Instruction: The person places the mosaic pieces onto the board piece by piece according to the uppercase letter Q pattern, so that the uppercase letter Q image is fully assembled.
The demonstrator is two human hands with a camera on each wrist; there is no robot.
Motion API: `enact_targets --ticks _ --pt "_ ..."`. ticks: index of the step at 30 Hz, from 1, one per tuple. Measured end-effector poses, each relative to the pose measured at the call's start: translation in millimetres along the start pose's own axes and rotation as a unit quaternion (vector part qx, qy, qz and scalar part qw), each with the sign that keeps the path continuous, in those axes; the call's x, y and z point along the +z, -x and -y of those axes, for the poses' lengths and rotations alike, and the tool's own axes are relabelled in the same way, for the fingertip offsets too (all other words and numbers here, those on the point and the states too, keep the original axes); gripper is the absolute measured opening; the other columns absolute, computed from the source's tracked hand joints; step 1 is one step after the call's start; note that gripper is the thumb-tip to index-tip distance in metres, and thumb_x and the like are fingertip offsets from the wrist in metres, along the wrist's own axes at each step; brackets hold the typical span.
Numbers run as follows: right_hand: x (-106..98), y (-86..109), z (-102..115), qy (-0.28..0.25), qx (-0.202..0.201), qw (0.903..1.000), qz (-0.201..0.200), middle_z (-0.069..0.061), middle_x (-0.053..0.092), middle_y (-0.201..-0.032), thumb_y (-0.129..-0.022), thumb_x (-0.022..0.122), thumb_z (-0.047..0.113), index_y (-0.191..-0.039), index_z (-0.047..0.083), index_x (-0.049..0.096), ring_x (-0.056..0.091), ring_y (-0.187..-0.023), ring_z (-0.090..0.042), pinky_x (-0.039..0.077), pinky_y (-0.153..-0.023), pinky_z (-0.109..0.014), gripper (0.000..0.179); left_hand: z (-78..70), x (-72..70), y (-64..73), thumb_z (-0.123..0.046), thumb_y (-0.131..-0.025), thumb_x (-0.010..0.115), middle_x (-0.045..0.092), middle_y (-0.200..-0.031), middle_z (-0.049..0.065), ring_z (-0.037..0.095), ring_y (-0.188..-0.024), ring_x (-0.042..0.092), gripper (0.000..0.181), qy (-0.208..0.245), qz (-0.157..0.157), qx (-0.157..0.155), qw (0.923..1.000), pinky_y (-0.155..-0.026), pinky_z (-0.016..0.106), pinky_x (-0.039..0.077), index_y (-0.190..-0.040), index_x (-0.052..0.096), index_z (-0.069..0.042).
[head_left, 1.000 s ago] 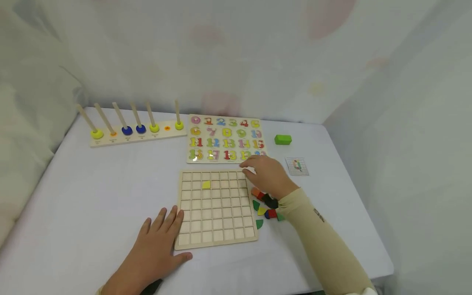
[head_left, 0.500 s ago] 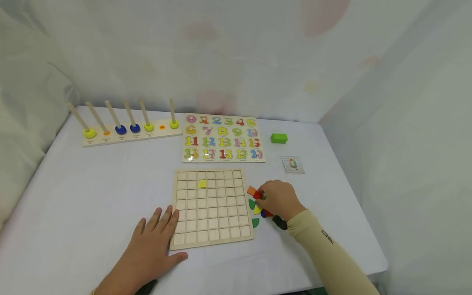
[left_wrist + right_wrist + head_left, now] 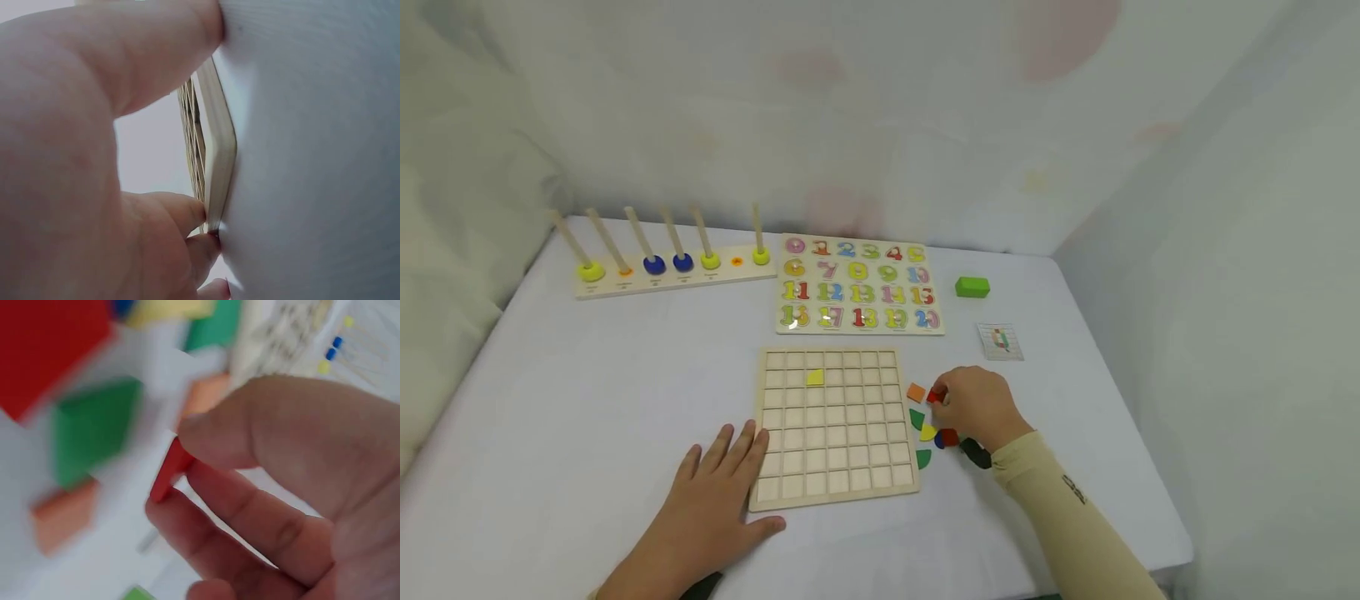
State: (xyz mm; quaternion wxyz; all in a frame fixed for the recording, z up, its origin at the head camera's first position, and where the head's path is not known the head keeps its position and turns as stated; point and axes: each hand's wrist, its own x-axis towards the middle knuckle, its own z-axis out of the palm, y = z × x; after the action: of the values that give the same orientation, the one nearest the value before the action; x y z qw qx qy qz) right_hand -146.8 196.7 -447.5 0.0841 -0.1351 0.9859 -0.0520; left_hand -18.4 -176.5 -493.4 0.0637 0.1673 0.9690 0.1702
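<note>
My right hand (image 3: 981, 404) is over the loose tiles at the right of the wooden grid board (image 3: 815, 460). Between thumb and fingers it pinches a red tile (image 3: 165, 470), seen edge-on in the right wrist view. My left hand (image 3: 711, 496) lies flat, fingers spread, its fingertips touching the board's left edge; the left wrist view shows fingers against the wooden rim (image 3: 220, 147). One yellow tile (image 3: 816, 377) sits in a cell of the board's second row. Beside the right hand lie an orange tile (image 3: 916, 392), green quarter-round pieces (image 3: 923, 458), a yellow piece (image 3: 928, 432) and a red square (image 3: 950, 437).
Behind the board lies a number puzzle (image 3: 859, 326). A peg stacker (image 3: 677, 282) with coloured rings stands at the back left. At the right are a green block (image 3: 972, 287) and a small picture card (image 3: 1001, 342). A white curtain (image 3: 887, 125) hangs behind the table.
My right hand has moved from above the board's upper right corner down to the loose tiles and now pinches a red one, apart from the orange tile. My left hand has stayed put.
</note>
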Motion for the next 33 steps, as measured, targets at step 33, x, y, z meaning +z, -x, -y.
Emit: enact_targets --ticks 33 --pt "9.0 -66.6 82.4 0.006 -0.213 0.9767 -0.028 0.009 0.079 -0.112 -0.095 0.079 0.020 -0.107 0.023 0.087 0.071 -0.099 -0.015 0.056 -0.070 -0.028 0.015 -12.7 1.3 -5.1 -0.073 -0.082 0.079 0.027 -0.172 0.018 0.047 -0.158 0.022 0.119 -0.002 0.011 0.000 0.9999 -0.118 0.075 0.019 -0.167 0.033 -0.004"
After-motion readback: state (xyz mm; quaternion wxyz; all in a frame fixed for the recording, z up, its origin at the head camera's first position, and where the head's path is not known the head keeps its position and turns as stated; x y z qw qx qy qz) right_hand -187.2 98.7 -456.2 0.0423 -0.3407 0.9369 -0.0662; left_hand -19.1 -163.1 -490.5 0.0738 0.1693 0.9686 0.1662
